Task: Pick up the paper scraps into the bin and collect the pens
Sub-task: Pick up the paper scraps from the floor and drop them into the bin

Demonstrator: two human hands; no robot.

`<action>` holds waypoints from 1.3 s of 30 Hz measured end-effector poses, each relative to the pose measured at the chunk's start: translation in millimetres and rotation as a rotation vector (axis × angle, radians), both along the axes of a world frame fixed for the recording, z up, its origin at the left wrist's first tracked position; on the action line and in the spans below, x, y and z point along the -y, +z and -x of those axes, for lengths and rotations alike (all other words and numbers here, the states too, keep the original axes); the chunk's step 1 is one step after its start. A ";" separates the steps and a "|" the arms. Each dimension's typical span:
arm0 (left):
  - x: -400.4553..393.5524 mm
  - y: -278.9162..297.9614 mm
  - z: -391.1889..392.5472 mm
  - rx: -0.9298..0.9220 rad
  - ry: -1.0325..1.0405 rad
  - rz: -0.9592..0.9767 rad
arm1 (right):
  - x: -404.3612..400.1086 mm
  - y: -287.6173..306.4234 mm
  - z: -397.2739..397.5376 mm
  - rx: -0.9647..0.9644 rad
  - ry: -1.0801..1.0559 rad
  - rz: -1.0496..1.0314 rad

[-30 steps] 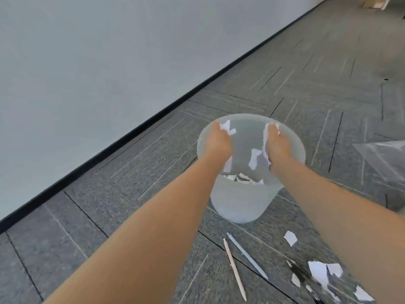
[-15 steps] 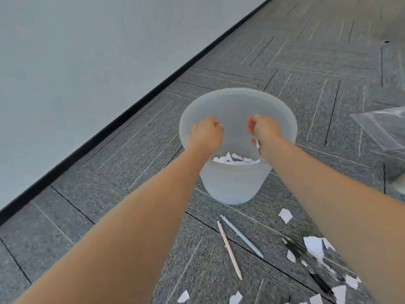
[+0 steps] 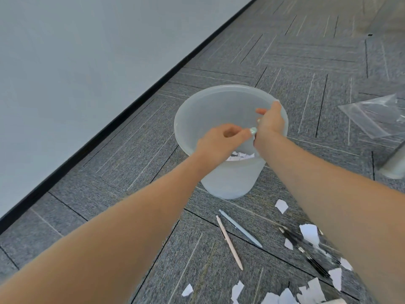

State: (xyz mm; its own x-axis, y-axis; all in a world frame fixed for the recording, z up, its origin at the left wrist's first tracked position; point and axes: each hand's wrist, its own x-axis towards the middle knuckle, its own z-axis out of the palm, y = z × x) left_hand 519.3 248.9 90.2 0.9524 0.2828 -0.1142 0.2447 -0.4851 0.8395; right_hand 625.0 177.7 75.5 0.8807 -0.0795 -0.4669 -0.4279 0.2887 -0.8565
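Translucent bin [image 3: 219, 181] sits under both hands [image 3: 215, 140] [image 3: 270, 122], grips loosely curled and holding nothing visible, so scraps [image 3: 240, 155] fall inside.

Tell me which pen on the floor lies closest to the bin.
The pale blue pen: its tip lies just below the bin, beside the pink pen; the black pen lies farther right among scraps.

From my feed I see bright, even, soft light with only faint shadows, the wall's black baseboard [image 3: 122, 119] bowed by wide-angle distortion, and motion blur smearing the black pens [image 3: 306, 253] and lower-right edge.
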 end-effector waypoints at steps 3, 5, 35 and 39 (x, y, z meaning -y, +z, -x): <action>14.5 -0.2 -5.4 0.026 -0.010 -0.042 | 0.0 8.4 5.7 -0.010 0.058 -0.180; 8.0 0.2 -9.1 0.017 0.076 -0.103 | 2.2 13.4 7.2 -0.030 0.051 -0.296; 22.1 -11.9 313.4 -0.691 -0.089 -0.423 | 251.8 -53.0 320.5 -0.074 0.634 0.658; 31.8 -23.7 308.8 -0.748 -0.090 -0.318 | 240.4 -22.9 256.8 0.045 0.862 0.857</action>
State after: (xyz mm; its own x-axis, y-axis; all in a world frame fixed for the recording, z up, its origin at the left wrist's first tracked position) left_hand 210.4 217.0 66.6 0.6768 0.3347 -0.6557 0.6343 -0.7172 0.2886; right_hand 368.2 -62.7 52.6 0.8110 0.2720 -0.5181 -0.1653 -0.7429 -0.6487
